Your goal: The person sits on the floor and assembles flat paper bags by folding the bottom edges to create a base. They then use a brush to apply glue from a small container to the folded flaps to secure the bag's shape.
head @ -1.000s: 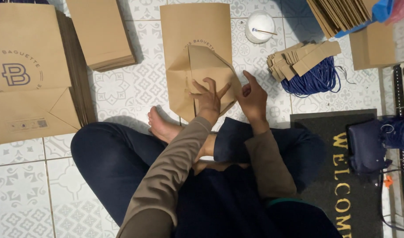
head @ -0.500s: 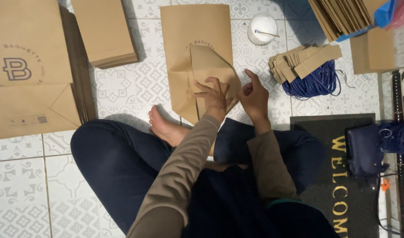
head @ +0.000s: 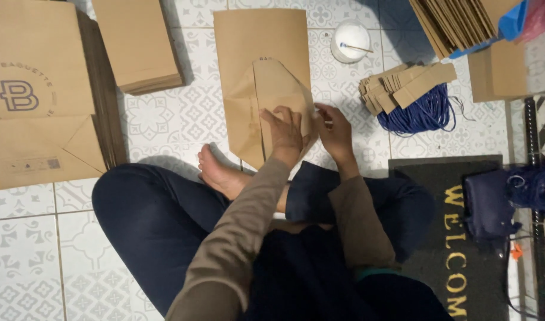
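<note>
A flat brown paper bag [head: 251, 41] lies on the tiled floor in front of me, its near end folded into pointed flaps [head: 278, 83]. My left hand [head: 282, 134] rests on the folded flap, fingers spread and pressing down. My right hand [head: 335, 132] is at the flap's right edge, its fingertips pinching the fold. I sit cross-legged, and my bare foot [head: 219, 172] lies just below the bag.
Stacks of brown bags lie at the far left [head: 41, 95], upper left [head: 139, 47] and upper right [head: 457, 24]. A white cup with a stick [head: 351, 40], folded paper strips [head: 403, 83] and a blue cord bundle [head: 418, 116] sit to the right. A black doormat [head: 457, 238] carries a dark blue pouch [head: 492, 202].
My left hand has slid a little up the folded flap and flattened. My right hand has moved in to the flap's right edge.
</note>
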